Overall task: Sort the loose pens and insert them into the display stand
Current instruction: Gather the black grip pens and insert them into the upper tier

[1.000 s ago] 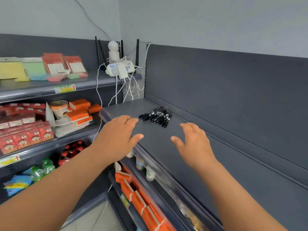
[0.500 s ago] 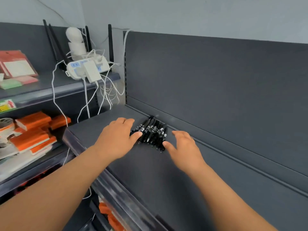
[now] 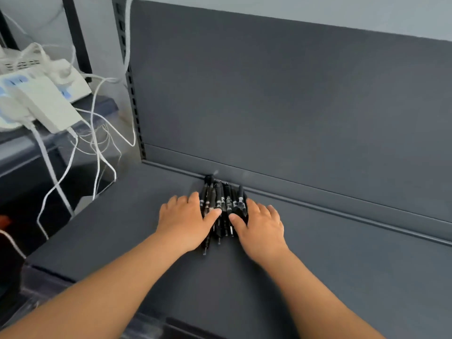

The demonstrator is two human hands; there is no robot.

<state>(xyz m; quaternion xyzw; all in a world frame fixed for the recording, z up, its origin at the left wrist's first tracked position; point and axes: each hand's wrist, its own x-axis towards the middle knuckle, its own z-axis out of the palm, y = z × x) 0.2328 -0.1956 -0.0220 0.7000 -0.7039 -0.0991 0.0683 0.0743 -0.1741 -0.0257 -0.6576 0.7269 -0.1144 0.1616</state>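
Note:
A pile of several black pens (image 3: 221,203) lies on the dark grey shelf (image 3: 342,265), its far ends against the back panel. My left hand (image 3: 184,221) rests flat at the pile's left side, thumb lying over some pens. My right hand (image 3: 260,225) rests at the pile's right side, thumb touching the pens. The two hands bracket the pile, fingers spread, neither closed around a pen. No display stand is in view.
The upright grey back panel (image 3: 281,106) rises behind the shelf. To the left, a neighbouring shelf holds white power strips and adapters (image 3: 36,99) with white cables (image 3: 97,148) hanging down. The shelf's front edge runs near the bottom left.
Both hands have moved forward and closed in on the pen pile from either side, now touching it. The view has moved closer to the shelf and turned right.

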